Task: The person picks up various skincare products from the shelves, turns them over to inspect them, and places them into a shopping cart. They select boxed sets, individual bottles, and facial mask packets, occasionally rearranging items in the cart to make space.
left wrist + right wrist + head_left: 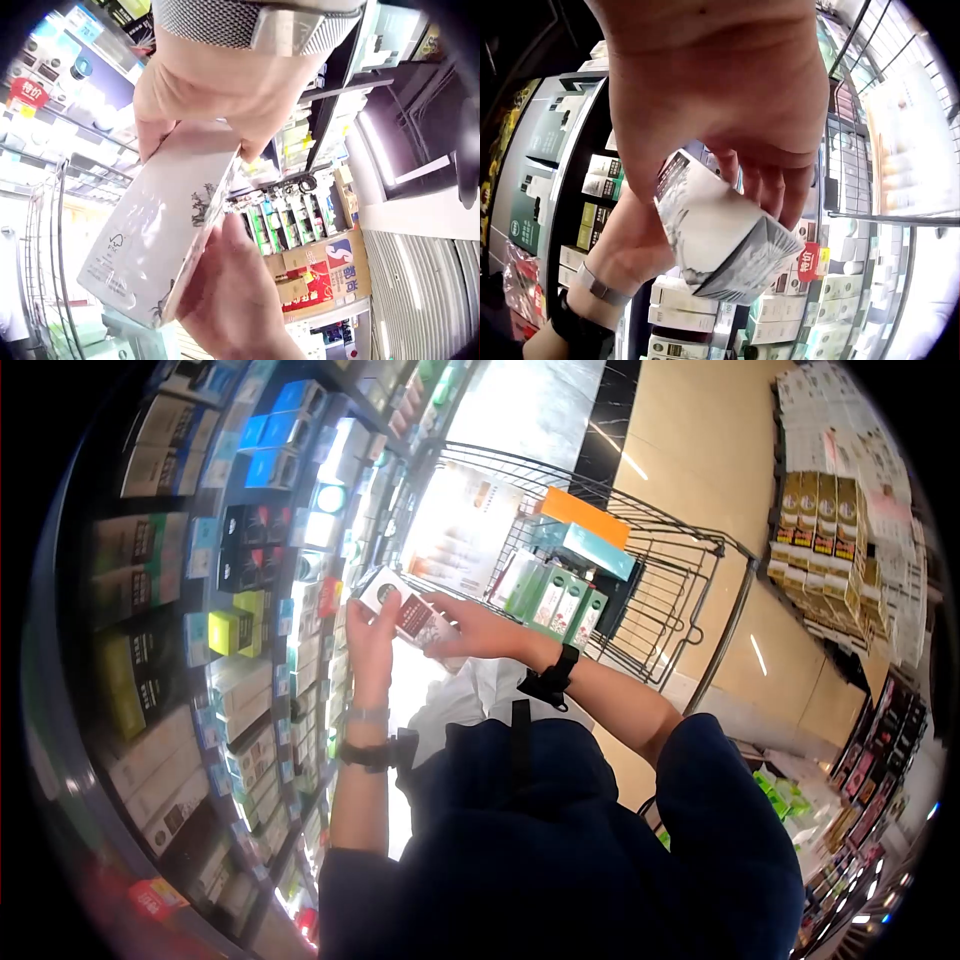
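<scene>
Both hands hold one white box [413, 618] with a dark brown panel and grey floral print, in front of the body. The left hand [372, 650] grips one end, its thumb lying along the printed face. From the other side the right hand [485, 628] holds the box between thumb and fingers. A plain white side [150, 217] with a small FSC mark faces the left wrist camera. In the right wrist view, a grey patterned end of the box [735, 240] shows below the right hand [720, 97].
A wire shopping cart [715, 550] stands just ahead, holding green-and-white boxes [560, 602], an orange-topped box [585, 518] and a large pale box [465, 525]. Shelves of boxed goods [240, 625] line the left side. Stacked gold cartons [822, 520] stand at the right.
</scene>
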A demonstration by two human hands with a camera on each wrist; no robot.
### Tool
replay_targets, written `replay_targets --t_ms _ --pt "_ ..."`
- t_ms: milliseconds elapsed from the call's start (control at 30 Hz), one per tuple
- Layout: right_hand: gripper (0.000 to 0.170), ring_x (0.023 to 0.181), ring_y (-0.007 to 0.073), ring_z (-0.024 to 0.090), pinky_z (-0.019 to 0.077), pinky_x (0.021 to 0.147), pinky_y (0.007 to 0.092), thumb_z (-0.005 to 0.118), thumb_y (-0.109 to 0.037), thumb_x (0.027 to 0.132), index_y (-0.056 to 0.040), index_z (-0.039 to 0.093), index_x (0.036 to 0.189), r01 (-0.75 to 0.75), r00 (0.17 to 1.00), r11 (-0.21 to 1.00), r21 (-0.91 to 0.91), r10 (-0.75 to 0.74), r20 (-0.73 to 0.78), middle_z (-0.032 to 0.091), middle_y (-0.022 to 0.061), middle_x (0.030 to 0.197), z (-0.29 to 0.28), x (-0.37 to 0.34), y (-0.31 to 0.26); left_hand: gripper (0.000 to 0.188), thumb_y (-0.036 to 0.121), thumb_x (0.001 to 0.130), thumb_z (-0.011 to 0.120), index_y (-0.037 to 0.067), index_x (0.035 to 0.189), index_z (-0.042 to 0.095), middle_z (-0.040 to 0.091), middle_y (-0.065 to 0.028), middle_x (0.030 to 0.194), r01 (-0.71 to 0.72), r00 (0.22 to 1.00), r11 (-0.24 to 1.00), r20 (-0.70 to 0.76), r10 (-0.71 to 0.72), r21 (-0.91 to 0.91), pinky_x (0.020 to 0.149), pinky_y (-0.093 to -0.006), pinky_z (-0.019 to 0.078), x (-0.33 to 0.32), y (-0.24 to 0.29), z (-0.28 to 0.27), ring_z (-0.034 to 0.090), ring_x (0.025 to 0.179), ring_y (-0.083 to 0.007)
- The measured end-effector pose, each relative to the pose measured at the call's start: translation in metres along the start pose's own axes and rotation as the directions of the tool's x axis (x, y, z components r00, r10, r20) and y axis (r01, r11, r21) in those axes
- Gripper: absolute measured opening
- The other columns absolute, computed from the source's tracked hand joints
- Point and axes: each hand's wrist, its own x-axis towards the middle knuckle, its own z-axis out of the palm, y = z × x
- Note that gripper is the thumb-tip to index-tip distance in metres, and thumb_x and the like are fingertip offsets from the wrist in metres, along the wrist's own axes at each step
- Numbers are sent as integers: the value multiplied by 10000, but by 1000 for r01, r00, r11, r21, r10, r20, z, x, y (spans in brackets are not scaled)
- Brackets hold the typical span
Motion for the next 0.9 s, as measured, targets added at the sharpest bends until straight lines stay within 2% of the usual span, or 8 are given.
replay_targets --t_ms 100,133,233,400,567,600,733,900 --pt "756 1090 393 634 490 944 395 776 -274 741 -14 438 1365 -6 988 980 -201 -25 -150 642 269 1136 -12 -22 -21 577 365 936 693 -63 1264 487 623 -195 1129 -198 977 962 113 179 188 908 -344 484 3 -33 20 606 1070 -231" --pt "756 1090 393 634 490 944 395 776 -274 741 -14 438 1365 -6 987 980 -196 -26 -160 642 269 1136 -17 -28 -16 620 318 950 683 -55 1366 414 581 -226 1230 -7 981 959 190 -49 285 948 -327 469 1 -29 21 588 1129 -228" --pt "777 1051 383 643 496 928 400 751 -256 719 8 411 1366 -127 958 980 -155 81 -276 636 271 1141 -44 -43 17 641 264 984 638 43 1485 306 532 -181 1344 -77 965 992 258 49 99 922 -322 494 -17 -24 43 596 1095 -198" --pt "783 1050 243 622 485 946 370 743 -251 750 2 413 1414 -218 874 972 86 233 -426 622 163 1200 -115 -68 122 719 202 965 657 17 1524 244 490 -233 1386 -129 937 959 348 34 253 956 -353 486 -27 -28 36 616 1144 -259" --pt "714 1020 212 624 507 896 343 744 -217 751 -9 445 1366 -378 855 917 -124 295 -426 617 153 1201 -175 -91 234 675 214 969 643 67 1520 282 537 -188 1367 -26 930 957 358 -83 288 844 -329 538 -40 -46 1 631 1028 -209" --pt "684 990 212 634 514 872 344 740 -193 750 -9 467 1349 -345 824 939 10 308 -475 629 145 1185 -176 -102 243 675 214 969 643 67 1520 282 537 -188 1367 -28 932 959 355 -77 282 844 -329 538 -43 -50 -8 631 1028 -209" --pt "550 952 207 650 520 853 347 729 -125 743 2 558 1250 -395 676 893 216 441 -590 670 112 1101 -156 -138 196 653 186 974 625 78 1521 285 523 -186 1372 66 952 959 271 -143 275 878 -351 549 -59 -59 -30 627 1050 -213" --pt "468 921 202 667 527 857 335 745 -129 723 -2 631 1158 -420 645 865 276 498 -580 699 86 1028 -159 -147 207 611 250 1014 571 131 1537 279 519 -152 1388 110 972 974 183 -147 196 894 -358 553 -75 -68 -49 632 1146 -259"
